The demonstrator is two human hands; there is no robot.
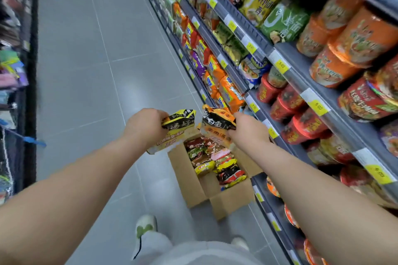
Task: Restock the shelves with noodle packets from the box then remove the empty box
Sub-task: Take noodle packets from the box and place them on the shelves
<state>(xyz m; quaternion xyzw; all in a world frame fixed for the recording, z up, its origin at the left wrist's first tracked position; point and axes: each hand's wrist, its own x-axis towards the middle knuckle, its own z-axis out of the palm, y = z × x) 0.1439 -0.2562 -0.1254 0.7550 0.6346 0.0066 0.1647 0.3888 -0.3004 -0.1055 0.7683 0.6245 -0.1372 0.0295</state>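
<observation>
Below, box (184, 175) (packets (215, 163) inside), shelves (298, 84) beside.

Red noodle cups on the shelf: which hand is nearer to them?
Right. The right hand, gripping an orange-and-black packet, is just left of the red noodle cups. The left hand, gripping a yellow-and-black packet, is farther away, beyond the right hand.
</observation>
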